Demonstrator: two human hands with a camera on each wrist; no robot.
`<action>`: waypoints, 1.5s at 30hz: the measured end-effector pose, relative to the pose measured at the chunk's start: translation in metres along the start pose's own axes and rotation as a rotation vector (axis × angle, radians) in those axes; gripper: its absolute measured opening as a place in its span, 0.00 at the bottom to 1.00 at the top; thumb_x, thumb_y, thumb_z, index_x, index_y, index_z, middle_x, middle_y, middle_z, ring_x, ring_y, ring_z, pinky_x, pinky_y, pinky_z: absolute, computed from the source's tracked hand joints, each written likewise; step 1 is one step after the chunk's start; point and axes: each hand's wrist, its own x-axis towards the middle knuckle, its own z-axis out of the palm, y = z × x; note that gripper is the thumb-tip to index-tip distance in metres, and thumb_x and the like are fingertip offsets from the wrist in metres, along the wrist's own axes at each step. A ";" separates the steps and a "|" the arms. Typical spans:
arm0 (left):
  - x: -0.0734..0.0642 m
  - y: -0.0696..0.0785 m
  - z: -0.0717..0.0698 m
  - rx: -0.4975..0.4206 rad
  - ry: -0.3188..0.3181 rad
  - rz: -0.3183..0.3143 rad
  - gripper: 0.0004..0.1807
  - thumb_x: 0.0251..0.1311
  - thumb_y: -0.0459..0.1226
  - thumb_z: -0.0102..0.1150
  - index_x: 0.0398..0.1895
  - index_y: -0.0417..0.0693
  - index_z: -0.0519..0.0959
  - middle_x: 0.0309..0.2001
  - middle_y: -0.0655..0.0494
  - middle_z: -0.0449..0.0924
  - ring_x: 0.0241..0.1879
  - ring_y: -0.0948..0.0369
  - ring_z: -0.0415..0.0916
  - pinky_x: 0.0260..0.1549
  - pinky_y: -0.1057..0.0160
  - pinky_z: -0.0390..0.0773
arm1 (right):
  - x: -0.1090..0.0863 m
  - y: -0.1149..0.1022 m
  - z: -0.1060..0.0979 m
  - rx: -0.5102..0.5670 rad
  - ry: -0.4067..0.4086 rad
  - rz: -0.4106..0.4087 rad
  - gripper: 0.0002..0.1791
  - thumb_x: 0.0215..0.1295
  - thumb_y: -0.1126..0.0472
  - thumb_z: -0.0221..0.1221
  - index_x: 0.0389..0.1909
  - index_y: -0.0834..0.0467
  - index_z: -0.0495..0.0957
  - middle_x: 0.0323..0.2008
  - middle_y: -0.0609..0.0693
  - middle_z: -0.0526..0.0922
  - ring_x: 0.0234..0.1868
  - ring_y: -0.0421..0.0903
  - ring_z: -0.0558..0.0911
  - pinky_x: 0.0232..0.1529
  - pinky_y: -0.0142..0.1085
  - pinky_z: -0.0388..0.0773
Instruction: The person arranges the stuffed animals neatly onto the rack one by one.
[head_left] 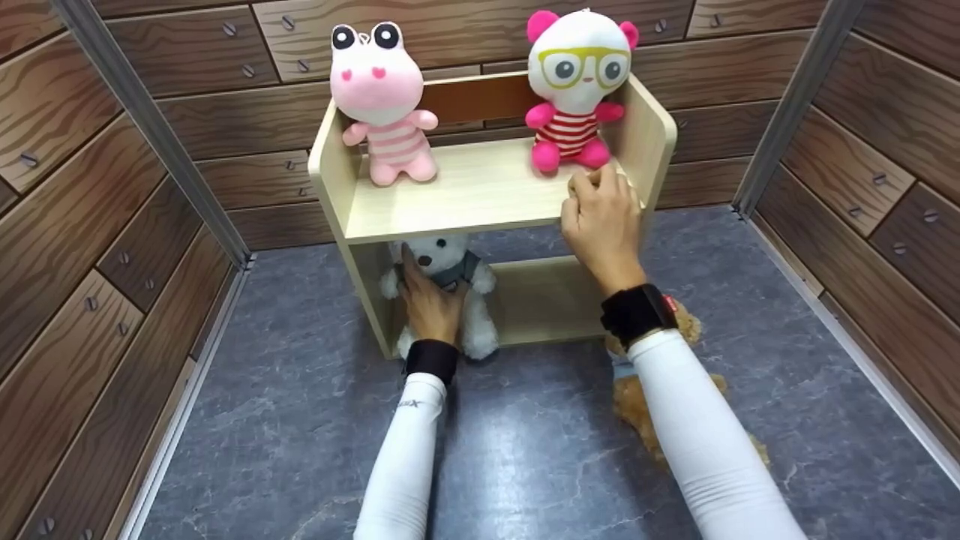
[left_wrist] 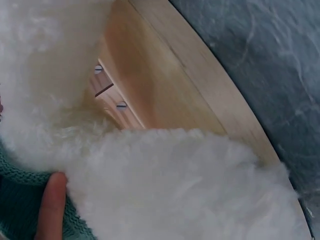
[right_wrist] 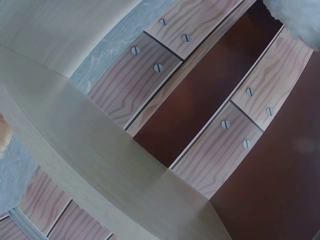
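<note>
White plush (head_left: 480, 322) sits at the left end of the lower board (head_left: 551, 300) of a pale wooden shelf unit (head_left: 662, 150), facing out, feet at the front edge. Dark green-grey vest (head_left: 470, 264) on it, knit texture clear in the left wrist view. Left hand (head_left: 433, 307) lies against the plush's front, fingers extended rather than clenched; left wrist view has one finger (left_wrist: 52, 207) touching the vest, white fur close all around. Right hand (head_left: 604, 217) at the right part of the upper board (head_left: 465, 184), fingers curled over its front edge, gripping the unit there. Just behind that hand: panda plush (head_left: 574, 131), seated, yellow glasses, red-and-white striped body, bright pink limbs. Far left of the same board: pink plush (head_left: 391, 139), big black-and-white eyes, heart nostrils, striped body, also seated upright, well apart from the panda. Brown plush (head_left: 636, 409) lies on the grey marbled floor (head_left: 300, 450) to the right, mostly hidden under the right forearm. Black band (head_left: 431, 360) on left wrist, another on the right; white sleeves (head_left: 401, 457) above. Wood-patterned walls (head_left: 877, 142) stand on three sides.
</note>
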 end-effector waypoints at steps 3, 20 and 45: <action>0.002 -0.001 0.003 0.010 -0.014 -0.017 0.64 0.48 0.48 0.76 0.80 0.51 0.42 0.73 0.40 0.60 0.64 0.38 0.64 0.46 0.40 0.80 | 0.000 0.000 0.000 -0.002 0.002 -0.004 0.12 0.60 0.57 0.45 0.35 0.59 0.75 0.41 0.60 0.75 0.41 0.60 0.75 0.44 0.53 0.70; 0.019 -0.004 0.013 -0.017 -0.080 -0.024 0.59 0.53 0.43 0.74 0.79 0.46 0.42 0.72 0.38 0.60 0.67 0.33 0.61 0.52 0.41 0.76 | -0.001 0.001 -0.001 0.000 0.002 -0.013 0.12 0.60 0.58 0.45 0.33 0.59 0.75 0.41 0.60 0.75 0.41 0.61 0.75 0.44 0.53 0.70; 0.033 -0.009 0.019 -0.013 -0.141 -0.083 0.52 0.55 0.42 0.72 0.75 0.42 0.48 0.68 0.40 0.64 0.65 0.36 0.64 0.56 0.44 0.74 | -0.001 0.000 0.001 -0.009 0.008 -0.020 0.11 0.61 0.58 0.45 0.33 0.59 0.74 0.40 0.60 0.75 0.39 0.61 0.75 0.43 0.53 0.70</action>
